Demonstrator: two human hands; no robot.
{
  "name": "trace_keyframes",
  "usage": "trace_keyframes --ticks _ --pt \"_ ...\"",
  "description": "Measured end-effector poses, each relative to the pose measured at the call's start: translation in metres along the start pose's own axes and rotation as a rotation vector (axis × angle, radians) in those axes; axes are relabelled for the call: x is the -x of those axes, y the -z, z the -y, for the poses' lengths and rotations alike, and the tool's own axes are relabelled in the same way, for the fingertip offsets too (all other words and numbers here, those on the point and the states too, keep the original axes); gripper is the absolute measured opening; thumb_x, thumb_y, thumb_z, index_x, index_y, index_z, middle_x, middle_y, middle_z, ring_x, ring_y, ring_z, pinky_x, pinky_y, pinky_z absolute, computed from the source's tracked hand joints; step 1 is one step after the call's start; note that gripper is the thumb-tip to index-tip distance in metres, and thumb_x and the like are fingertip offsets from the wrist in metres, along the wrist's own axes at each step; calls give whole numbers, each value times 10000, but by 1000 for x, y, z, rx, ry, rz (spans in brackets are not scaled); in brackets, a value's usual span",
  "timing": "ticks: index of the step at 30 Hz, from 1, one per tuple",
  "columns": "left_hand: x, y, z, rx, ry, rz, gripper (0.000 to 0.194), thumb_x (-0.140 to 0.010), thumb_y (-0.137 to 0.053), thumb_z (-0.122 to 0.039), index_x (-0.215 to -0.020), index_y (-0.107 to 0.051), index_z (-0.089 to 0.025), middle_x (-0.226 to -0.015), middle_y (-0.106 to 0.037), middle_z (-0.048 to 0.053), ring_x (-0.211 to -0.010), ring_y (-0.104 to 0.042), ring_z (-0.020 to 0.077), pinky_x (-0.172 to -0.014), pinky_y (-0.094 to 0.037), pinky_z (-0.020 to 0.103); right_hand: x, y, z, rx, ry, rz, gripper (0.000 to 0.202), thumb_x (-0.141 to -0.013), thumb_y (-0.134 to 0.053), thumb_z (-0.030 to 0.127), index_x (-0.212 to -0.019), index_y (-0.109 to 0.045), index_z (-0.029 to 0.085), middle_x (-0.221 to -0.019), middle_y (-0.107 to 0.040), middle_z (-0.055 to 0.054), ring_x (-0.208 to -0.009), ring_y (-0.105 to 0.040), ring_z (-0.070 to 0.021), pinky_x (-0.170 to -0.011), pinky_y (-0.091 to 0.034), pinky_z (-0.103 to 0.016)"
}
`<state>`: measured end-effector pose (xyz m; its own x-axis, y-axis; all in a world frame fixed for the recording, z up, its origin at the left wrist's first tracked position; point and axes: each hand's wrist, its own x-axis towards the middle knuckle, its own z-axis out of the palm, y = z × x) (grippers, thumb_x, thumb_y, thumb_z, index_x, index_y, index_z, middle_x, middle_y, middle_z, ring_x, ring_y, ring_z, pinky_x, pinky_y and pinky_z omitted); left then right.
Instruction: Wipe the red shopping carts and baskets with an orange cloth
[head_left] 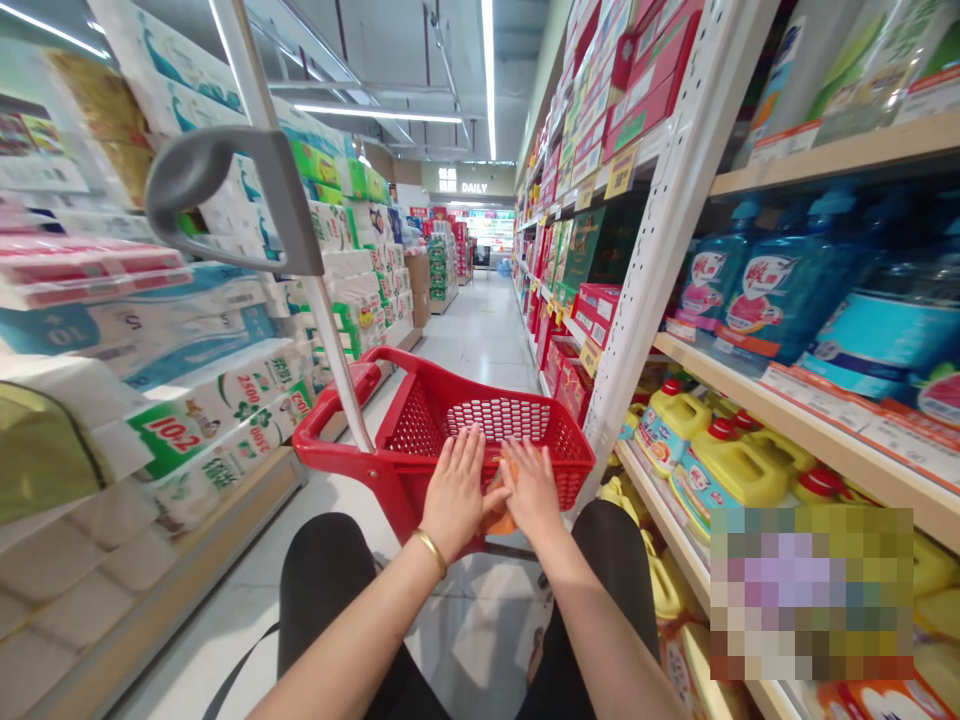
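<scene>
A red plastic shopping basket [555, 470] with perforated walls stands in the aisle in front of my knees. Its grey handle [300, 205] rises on a metal pole at the left. Over the near rim of the basket lies my left hand [456, 490], palm down, fingers stretched out, a gold bangle on the wrist. Beside it my right hand [529, 485] is also spread flat, and the two thumbs meet or nearly meet. Something orange [501, 510] shows between and below the hands; what it is I cannot make out. Neither hand grips anything.
At the left are stacked tissue packs [202, 420] on a low platform. Shelves at the right hold blue bottles [780, 280] and yellow jugs [731, 465], behind a white perforated post [667, 210]. A tiled aisle [472, 310] runs ahead. A pixelated patch covers the lower right.
</scene>
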<state>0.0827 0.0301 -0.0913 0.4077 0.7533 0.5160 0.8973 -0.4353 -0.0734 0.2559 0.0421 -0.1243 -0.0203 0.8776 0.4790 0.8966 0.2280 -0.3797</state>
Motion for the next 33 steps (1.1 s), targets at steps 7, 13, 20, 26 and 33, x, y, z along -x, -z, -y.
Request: trace_keyframes --ticks 7,13,20,26,33 --pt "-8 -7 -2 23 21 32 972 -950 -368 -791 -1584 -403 -55 -1675 -317 190 -1580 -283 326 -1304 -223 491 -9 20 -51 71 -231 -26 596 -1104 -217 442 -1478 -593 171 -1557 -546 -121 -1531 -381 -290 -1286 -110 -595" --pt "-8 -4 -4 32 1 13 962 -943 -371 -800 -1587 -414 -86 -1663 -359 176 -1585 -273 319 -1321 -149 497 -10 9 -28 78 -182 -31 600 -1107 -206 443 -1468 -606 178 -1576 -529 -91 -1551 -342 -282 -1299 -94 -555" --pt "-3 2 8 34 -28 33 898 -983 -336 -754 -1563 -449 -77 -1666 -358 152 -1578 -299 294 -1323 -160 478 -6 8 -17 44 -59 25 550 -1113 -250 471 -1477 -593 242 -1561 -551 -43 -1539 -371 -221 -1313 -75 -509" --pt "-4 3 16 65 -67 11 819 -993 -363 -731 -1563 -468 -153 -1643 -420 113 -1573 -312 277 -1319 -167 487 -8 29 -79 101 -234 14 567 -1103 -254 415 -1359 -691 161 -1488 -617 -116 -1504 -427 -310 -1290 -134 -568" --pt "-7 -1 39 52 -20 1 796 -1004 -363 -704 -1576 -447 -157 -1642 -421 115 -1576 -300 292 -1318 -140 524 6 23 -44 88 -163 -12 525 -1113 -267 385 -1220 -747 202 -1317 -736 -82 -1386 -563 -257 -1289 -180 -498"
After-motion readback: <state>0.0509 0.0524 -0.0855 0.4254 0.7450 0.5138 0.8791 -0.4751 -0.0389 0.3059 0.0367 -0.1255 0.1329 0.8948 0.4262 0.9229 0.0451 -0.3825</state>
